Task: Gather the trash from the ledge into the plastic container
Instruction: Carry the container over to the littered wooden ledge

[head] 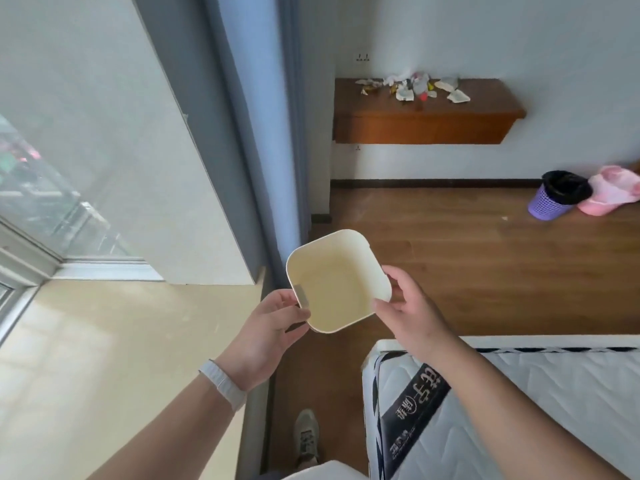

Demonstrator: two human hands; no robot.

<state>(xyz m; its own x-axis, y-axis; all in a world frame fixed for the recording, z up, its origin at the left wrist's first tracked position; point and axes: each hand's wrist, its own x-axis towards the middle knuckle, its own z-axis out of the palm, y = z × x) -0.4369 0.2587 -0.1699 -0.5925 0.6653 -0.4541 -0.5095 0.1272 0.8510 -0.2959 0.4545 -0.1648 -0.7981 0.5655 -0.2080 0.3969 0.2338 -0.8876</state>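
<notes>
I hold a cream, square plastic container [337, 282] with rounded corners in front of me, its inside bare. My left hand [273, 322] grips its near left rim and my right hand [407, 304] grips its right rim. Far ahead, a brown wooden ledge [485, 109] is fixed to the white wall. A scatter of trash [414, 88], crumpled paper and small coloured scraps, lies on the ledge's top, well beyond both hands.
A purple mesh bin [554, 200] with a black liner and a pink object [613, 194] stand on the wooden floor at right. A mattress corner [502, 410] is at lower right. A blue curtain [273, 133] and a window sill [121, 358] are on the left.
</notes>
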